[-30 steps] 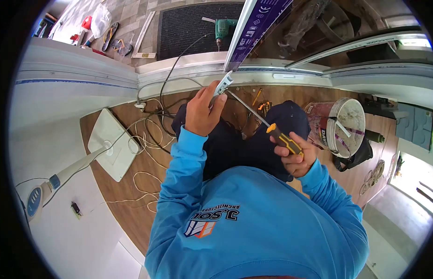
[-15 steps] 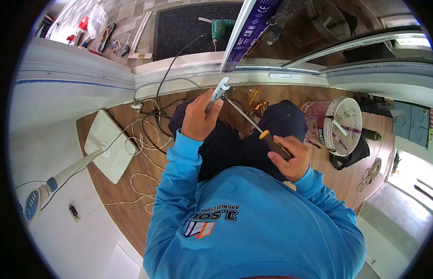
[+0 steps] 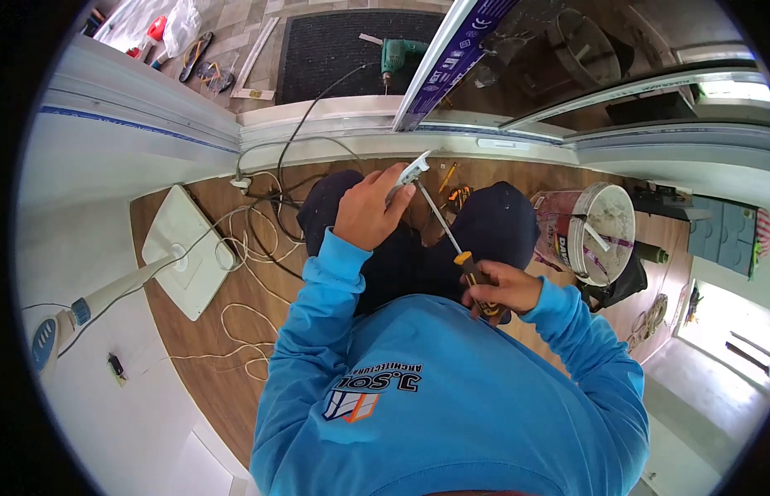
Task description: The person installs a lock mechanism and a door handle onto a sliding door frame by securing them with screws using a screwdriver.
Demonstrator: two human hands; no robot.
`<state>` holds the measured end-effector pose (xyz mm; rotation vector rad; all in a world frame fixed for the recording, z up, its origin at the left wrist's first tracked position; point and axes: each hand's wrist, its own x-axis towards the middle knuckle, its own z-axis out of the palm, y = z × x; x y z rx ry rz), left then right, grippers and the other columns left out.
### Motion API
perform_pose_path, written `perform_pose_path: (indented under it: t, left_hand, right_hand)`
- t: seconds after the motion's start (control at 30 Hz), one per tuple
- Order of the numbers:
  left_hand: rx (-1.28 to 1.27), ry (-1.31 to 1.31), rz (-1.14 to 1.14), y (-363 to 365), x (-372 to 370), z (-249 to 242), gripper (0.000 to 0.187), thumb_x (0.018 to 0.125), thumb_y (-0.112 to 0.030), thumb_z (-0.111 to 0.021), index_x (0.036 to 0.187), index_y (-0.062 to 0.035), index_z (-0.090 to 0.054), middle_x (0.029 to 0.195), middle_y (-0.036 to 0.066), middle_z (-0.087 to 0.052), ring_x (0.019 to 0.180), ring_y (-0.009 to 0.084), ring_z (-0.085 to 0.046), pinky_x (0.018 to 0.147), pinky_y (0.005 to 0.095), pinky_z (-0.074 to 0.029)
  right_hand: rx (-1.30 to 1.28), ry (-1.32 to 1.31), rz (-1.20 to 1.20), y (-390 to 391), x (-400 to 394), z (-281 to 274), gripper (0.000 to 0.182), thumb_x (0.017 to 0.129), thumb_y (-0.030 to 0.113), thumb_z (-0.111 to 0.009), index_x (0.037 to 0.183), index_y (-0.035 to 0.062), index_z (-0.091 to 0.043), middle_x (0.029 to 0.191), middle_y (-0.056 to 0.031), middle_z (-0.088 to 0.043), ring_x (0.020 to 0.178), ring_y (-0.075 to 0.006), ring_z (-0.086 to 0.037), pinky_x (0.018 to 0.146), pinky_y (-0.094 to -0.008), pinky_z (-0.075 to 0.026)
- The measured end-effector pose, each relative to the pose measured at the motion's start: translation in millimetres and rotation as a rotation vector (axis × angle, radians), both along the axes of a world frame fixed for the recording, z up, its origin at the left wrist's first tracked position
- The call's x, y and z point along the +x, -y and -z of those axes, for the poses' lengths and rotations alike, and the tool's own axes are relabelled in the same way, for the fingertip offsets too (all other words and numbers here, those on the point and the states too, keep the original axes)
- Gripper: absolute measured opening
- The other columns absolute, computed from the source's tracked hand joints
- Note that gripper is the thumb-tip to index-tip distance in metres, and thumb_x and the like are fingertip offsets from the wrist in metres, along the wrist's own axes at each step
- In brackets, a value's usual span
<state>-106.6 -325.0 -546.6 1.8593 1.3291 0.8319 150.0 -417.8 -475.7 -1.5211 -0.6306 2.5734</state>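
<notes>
My left hand (image 3: 368, 208) is closed on a small white fitting (image 3: 413, 172), held out above my knees. A screwdriver (image 3: 478, 281) with a black and yellow handle is in my right hand (image 3: 507, 289), the fingers wrapped round the handle. Its long metal shaft slants up and to the left, and the tip meets or nearly meets the fitting; the exact contact is too small to tell. On the floor just beyond my knees lie a yellow pencil-like tool (image 3: 449, 176) and a black and orange tape measure (image 3: 459, 198).
A dirty bucket (image 3: 607, 235) stands on the right beside my knee. Cables (image 3: 257, 236) and a white base plate with a pole (image 3: 186, 248) are on the left. Past the door track, a green drill (image 3: 393, 56) lies on a dark mat (image 3: 319, 58).
My right hand has shifted slightly left and turned round the screwdriver handle, which now stands steeper. The left hand and fitting have moved a little to the right and down.
</notes>
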Motion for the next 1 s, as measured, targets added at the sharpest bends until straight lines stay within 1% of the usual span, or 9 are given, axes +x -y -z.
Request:
perform_pose_path:
  t: [0.07,0.23,0.3,0.4,0.47,0.53,0.67,0.87,1.0]
  left_hand:
    - [-0.022,-0.011,0.018,0,-4,-3,0.035,0.090,-0.027,-0.057,0.116,-0.0030,-0.058,0.091,0.021,-0.063,0.077,0.0386,-0.061,0.067,0.0426,-0.049]
    - [-0.030,-0.048,0.049,3,-4,-10,0.036,0.090,-0.029,-0.057,0.116,-0.0037,-0.059,0.091,0.020,-0.063,0.077,0.0382,-0.061,0.067,0.0426,-0.049]
    - [-0.071,-0.114,0.084,2,-3,-12,0.036,0.090,-0.031,-0.057,0.115,-0.0047,-0.059,0.090,0.020,-0.063,0.077,0.0376,-0.062,0.066,0.0427,-0.049]
    - [-0.061,-0.076,0.085,3,-3,-6,0.037,0.090,-0.032,-0.056,0.116,-0.0059,-0.059,0.091,0.019,-0.063,0.076,0.0373,-0.062,0.065,0.0427,-0.049]
    - [-0.055,-0.087,0.102,4,1,-3,0.037,0.091,-0.033,-0.056,0.116,-0.0061,-0.058,0.092,0.018,-0.063,0.076,0.0373,-0.062,0.065,0.0428,-0.049]
    - [-0.049,-0.100,0.116,7,2,-2,0.037,0.091,-0.033,-0.055,0.117,-0.0063,-0.058,0.093,0.018,-0.063,0.077,0.0373,-0.062,0.066,0.0429,-0.049]
    - [-0.073,-0.126,0.133,10,4,5,0.036,0.091,-0.032,-0.055,0.117,-0.0088,-0.058,0.092,0.017,-0.063,0.079,0.0370,-0.062,0.067,0.0433,-0.049]
    - [-0.059,-0.099,0.095,7,2,0,0.034,0.091,-0.031,-0.056,0.118,-0.0104,-0.058,0.088,0.016,-0.062,0.076,0.0363,-0.062,0.065,0.0431,-0.049]
    - [-0.049,-0.122,0.078,3,2,1,0.034,0.090,-0.031,-0.056,0.118,-0.0104,-0.058,0.086,0.016,-0.062,0.073,0.0360,-0.062,0.063,0.0431,-0.049]
  right_hand:
    - [0.317,0.385,-0.333,0,0,1,0.053,0.089,0.032,-0.064,0.129,0.0052,-0.041,0.090,-0.0074,-0.056,0.076,-0.0140,-0.057,0.053,-0.0240,-0.047]
    - [-0.182,-0.145,0.176,7,9,8,0.052,0.085,0.035,-0.070,0.119,0.0061,-0.044,0.087,-0.0068,-0.054,0.075,-0.0100,-0.053,0.056,-0.0251,-0.044]
    - [0.485,0.289,-0.335,16,16,22,0.050,0.086,0.032,-0.069,0.122,0.0063,-0.044,0.093,-0.0061,-0.057,0.078,-0.0107,-0.055,0.063,-0.0269,-0.046]
    - [0.005,0.036,-0.019,15,27,37,0.050,0.086,0.030,-0.068,0.122,0.0058,-0.043,0.095,-0.0065,-0.057,0.081,-0.0128,-0.057,0.069,-0.0284,-0.049]
    - [0.044,-0.135,0.097,19,27,36,0.053,0.087,0.031,-0.068,0.125,0.0053,-0.041,0.094,-0.0070,-0.058,0.080,-0.0118,-0.058,0.066,-0.0282,-0.049]
    - [0.410,0.038,-0.177,18,23,32,0.055,0.088,0.032,-0.066,0.130,0.0068,-0.039,0.093,-0.0080,-0.060,0.078,-0.0127,-0.059,0.064,-0.0284,-0.049]
    - [0.081,0.291,-0.337,-1,11,4,0.060,0.087,0.028,-0.067,0.134,0.0068,-0.035,0.097,-0.0103,-0.062,0.081,-0.0148,-0.061,0.070,-0.0298,-0.051]
    - [-0.029,-0.218,0.155,19,20,25,0.069,0.084,0.026,-0.070,0.137,0.0059,-0.031,0.108,-0.0132,-0.059,0.092,-0.0177,-0.059,0.078,-0.0320,-0.051]
    - [0.286,0.194,-0.273,14,19,29,0.066,0.082,0.020,-0.071,0.134,0.0040,-0.035,0.110,-0.0117,-0.057,0.098,-0.0176,-0.057,0.079,-0.0316,-0.050]
